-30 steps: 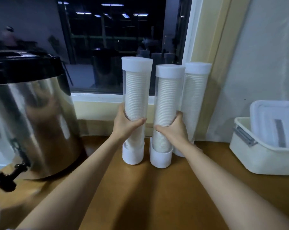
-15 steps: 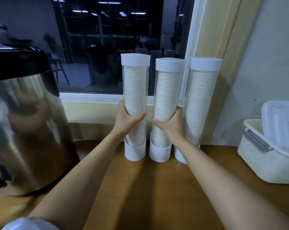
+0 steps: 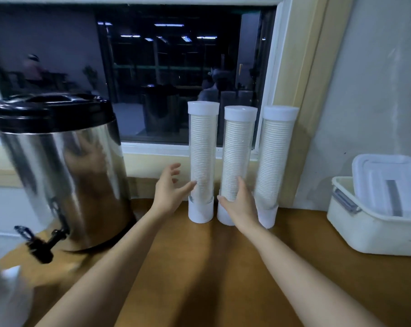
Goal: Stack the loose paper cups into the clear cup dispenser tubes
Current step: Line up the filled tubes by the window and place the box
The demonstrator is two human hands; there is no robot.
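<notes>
Tubes of clear plastic with white caps and white bases stand upright in a row of three on the brown wooden counter [image 3: 199, 279], close to the wall. The left clear dispenser tube [image 3: 203, 147] has the middle clear dispenser tube [image 3: 239, 149] just beside it at 3 o'clock. The right clear dispenser tube [image 3: 277, 152] stands next along, near the cream window frame. Each is packed almost to its cap with a nested column of pale ribbed paper cups [image 3: 237, 166].

The left hand [image 3: 169, 193] is at 8 o'clock from the left tube's lower end, its fingers spread apart. Its thumb tip reaches the tube wall just above the white base; whether it touches, I cannot tell. The right hand [image 3: 242, 206] lies in front of the middle tube's lower end, fingers loose and gripping nothing. Its forefinger points up along the tube and its thumb stretches toward 9 o'clock.

At 9 o'clock from the row stands a tall stainless-steel drinks urn [image 3: 65, 175] with a black lid and a black tap. At 3 o'clock sits a white rectangular plastic box [image 3: 369, 234] with its white lid propped aslant in it. A dark glass window [image 3: 176, 79] fills 12 o'clock.
</notes>
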